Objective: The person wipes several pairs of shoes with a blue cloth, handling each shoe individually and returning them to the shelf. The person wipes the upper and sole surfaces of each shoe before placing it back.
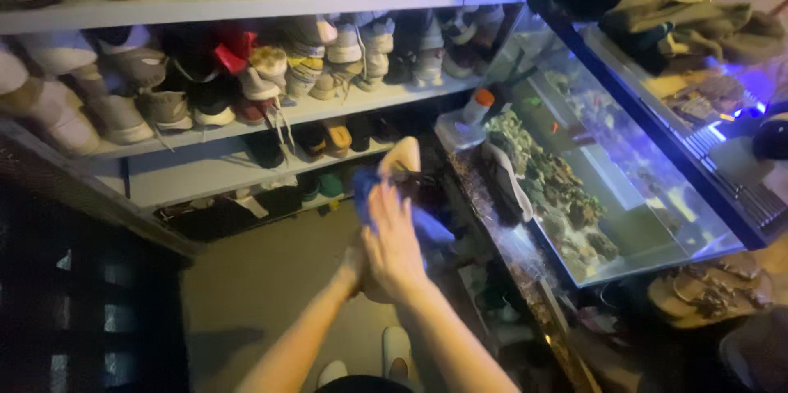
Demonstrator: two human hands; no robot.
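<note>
Right hand (392,245) nearest the lens, fingers flat on a blue cloth (406,206), pressing it against a beige shoe (401,158). Left hand (355,266) sits beneath, mostly hidden; grip on the shoe cannot be told. Shoe held above the floor, before the shoe shelves (246,114), beside the aquarium (607,188). Judged: wiping mid-course, cloth on the shoe; remainder unclear.

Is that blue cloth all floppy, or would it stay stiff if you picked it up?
Probably floppy: the blue cloth drapes and bunches around the beige shoe under the right hand. It likely weighs little, since a loose corner hangs without support. It probably would not slip easily, being soft fabric.
</note>
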